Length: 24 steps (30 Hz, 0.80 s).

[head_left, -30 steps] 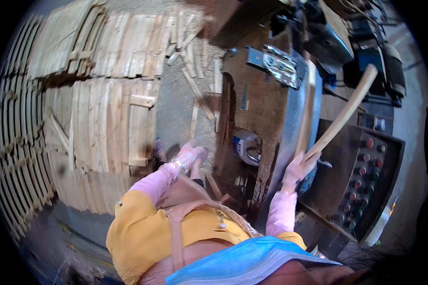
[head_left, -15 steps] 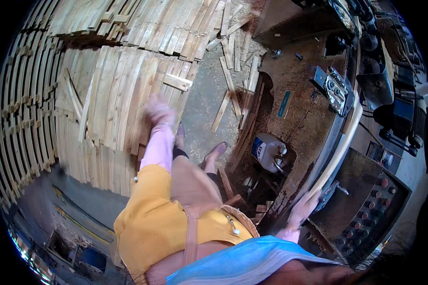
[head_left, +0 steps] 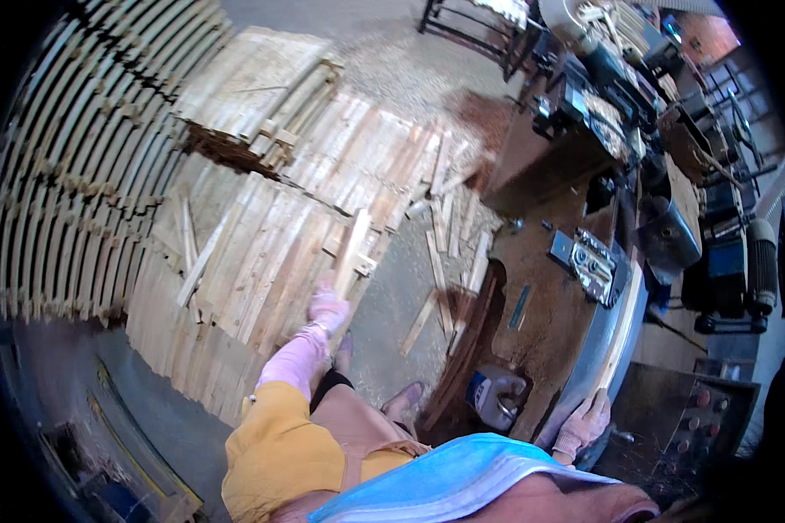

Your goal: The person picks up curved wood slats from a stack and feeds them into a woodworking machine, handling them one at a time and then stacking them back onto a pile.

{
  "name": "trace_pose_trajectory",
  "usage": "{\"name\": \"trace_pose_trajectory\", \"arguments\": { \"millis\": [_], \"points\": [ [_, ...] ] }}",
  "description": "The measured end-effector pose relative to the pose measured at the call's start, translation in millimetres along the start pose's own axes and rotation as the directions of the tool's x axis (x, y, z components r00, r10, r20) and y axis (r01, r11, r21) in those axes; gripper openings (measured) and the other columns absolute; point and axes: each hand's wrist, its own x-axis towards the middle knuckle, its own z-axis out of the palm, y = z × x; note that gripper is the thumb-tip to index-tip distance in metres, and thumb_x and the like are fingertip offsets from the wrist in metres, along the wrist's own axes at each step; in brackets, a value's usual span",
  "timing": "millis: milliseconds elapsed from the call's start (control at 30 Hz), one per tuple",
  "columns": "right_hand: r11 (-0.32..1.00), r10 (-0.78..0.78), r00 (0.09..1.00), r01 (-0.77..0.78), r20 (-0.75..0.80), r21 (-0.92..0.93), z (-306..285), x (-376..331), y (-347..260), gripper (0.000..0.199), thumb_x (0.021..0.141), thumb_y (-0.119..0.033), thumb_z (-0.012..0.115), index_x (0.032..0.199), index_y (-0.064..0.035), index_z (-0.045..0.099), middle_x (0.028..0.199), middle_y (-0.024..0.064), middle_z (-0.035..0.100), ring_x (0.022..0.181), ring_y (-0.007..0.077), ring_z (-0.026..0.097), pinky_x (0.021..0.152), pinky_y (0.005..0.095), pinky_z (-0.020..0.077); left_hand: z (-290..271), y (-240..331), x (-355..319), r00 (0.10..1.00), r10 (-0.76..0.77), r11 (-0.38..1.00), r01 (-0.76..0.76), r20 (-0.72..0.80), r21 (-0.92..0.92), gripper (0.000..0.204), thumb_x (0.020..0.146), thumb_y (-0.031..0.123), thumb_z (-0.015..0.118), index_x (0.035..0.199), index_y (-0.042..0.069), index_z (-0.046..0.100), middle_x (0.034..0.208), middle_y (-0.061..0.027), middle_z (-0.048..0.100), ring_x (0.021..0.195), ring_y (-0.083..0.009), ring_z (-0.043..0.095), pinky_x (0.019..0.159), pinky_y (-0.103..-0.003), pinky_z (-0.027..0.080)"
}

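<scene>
My left hand (head_left: 329,307), below a pink sleeve, is closed around one end of a pale wooden strip (head_left: 354,246). This strip is raised over the right edge of a broad stack of wooden slats (head_left: 244,253). On my right side, my right hand (head_left: 584,424) grips the near end of another long wooden strip (head_left: 621,336). That strip lies along the metal edge of a woodworking machine (head_left: 554,349), its far end running in beside a metal guide block (head_left: 591,261).
Tall racks of stacked slats (head_left: 61,200) fill the left. Loose offcuts (head_left: 440,253) lie on the floor between stack and machine. A plastic jug (head_left: 495,392) sits in the machine's recess. A button control panel (head_left: 693,410) stands at right. Another slat pile (head_left: 253,70) is farther back.
My left hand has lifted a wooden strip off the stack. My right hand has moved farther along with its strip toward the machine. The view has turned, showing more of the far floor.
</scene>
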Motion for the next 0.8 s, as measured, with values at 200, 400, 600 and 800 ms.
{"name": "trace_pose_trajectory", "arguments": {
  "millis": [200, 400, 600, 800],
  "points": [
    [0.988, -0.072, 0.997, 0.074, -0.019, 0.133, 18.6, 87.2, -43.7, 0.035, 0.093, -0.024, 0.064, 0.122, -0.0040, 0.067, 0.114, 0.0228, 0.068, 0.106, 0.0422, 0.062, 0.090, 0.0490, 0.0504, -11.1, 163.3, -53.4, 0.942, 0.174, 0.643, -0.330, -0.287, -0.691, 0.071, 0.079, 0.025, 0.074, 0.141, 0.002, 0.050, 0.111, -0.0179, 0.068, 0.098, -0.0320, 0.068, 0.088, -0.043, 0.058],
    [0.542, -0.213, 0.869, -0.276, 0.447, 0.794, -84.5, 28.9, -118.4, 0.054, 0.093, -0.016, 0.064, 0.143, 0.0003, 0.054, 0.129, 0.0221, 0.065, 0.122, 0.0369, 0.060, 0.107, 0.0416, 0.0454, -101.9, 359.9, -191.1, 0.821, 0.542, 0.125, -0.291, -0.180, -0.948, 0.079, 0.083, 0.023, 0.079, 0.146, -0.005, 0.039, 0.112, -0.0157, 0.065, 0.103, -0.0277, 0.063, 0.092, -0.038, 0.055],
    [0.565, 0.092, 0.879, -0.433, 0.468, 0.703, -117.3, -92.0, -62.2, 0.079, 0.082, -0.015, 0.073, 0.153, 0.0012, 0.041, 0.148, 0.0261, 0.049, 0.137, 0.0394, 0.048, 0.116, 0.0443, 0.0369, -53.7, 395.1, -315.4, 0.616, 0.784, 0.080, -0.234, -0.084, -0.969, 0.087, 0.089, 0.029, 0.077, 0.156, -0.004, 0.032, 0.152, -0.0231, 0.047, 0.143, -0.0297, 0.044, 0.121, -0.037, 0.033],
    [0.812, 0.457, 0.786, -0.560, 0.416, 0.165, -154.5, -182.1, -42.8, 0.070, 0.088, -0.016, 0.071, 0.151, -0.0015, 0.045, 0.121, 0.0314, 0.061, 0.119, 0.0494, 0.054, 0.108, 0.0500, 0.0414, 34.9, 299.4, -293.3, 0.364, 0.866, 0.445, -0.249, 0.343, -0.860, 0.076, 0.099, 0.038, 0.067, 0.156, -0.001, 0.036, 0.155, -0.0202, 0.047, 0.146, -0.0264, 0.042, 0.121, -0.036, 0.033]
  ]
}}
